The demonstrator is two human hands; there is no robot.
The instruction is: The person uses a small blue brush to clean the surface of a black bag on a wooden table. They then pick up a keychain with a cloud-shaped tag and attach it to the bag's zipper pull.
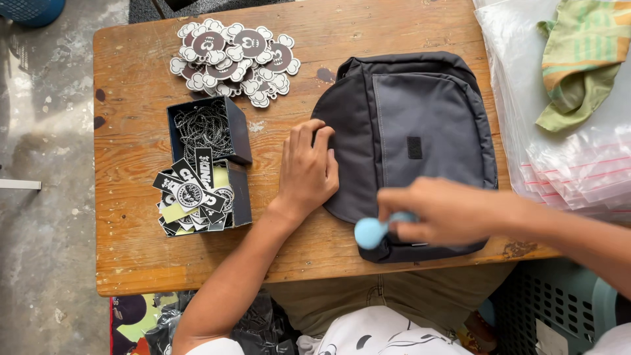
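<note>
A dark grey fabric shoulder bag (407,138) is lying flat on the right half of a worn wooden bench (131,256), its front pocket panel facing up and a small black patch sitting in the middle of that panel. The left hand (307,172) is resting palm down with fingers spread, pressing on the bag's left edge, fingertips on the fabric and the heel of the hand on the bare wood. The right hand (442,212) is reaching in from the right over the near edge of the bag and is closing around a small light blue rounded object (372,231); the hand is blurred, so what kind of object it is cannot be told.

To the left of the bag, a small open black cardboard box (208,129) is holding a tangle of silver ball chains. Just near of it, touching, a second black box (197,196) is overflowing with black, white and pale yellow stickers. At the far side of the bench, a heap of die-cut brown and white cartoon-shaped stickers (233,56) is lying loose. On the right, beyond the bench edge, a stack of clear zip plastic bags (572,164) is sitting with a crumpled green and orange cloth (578,59) on top.
</note>
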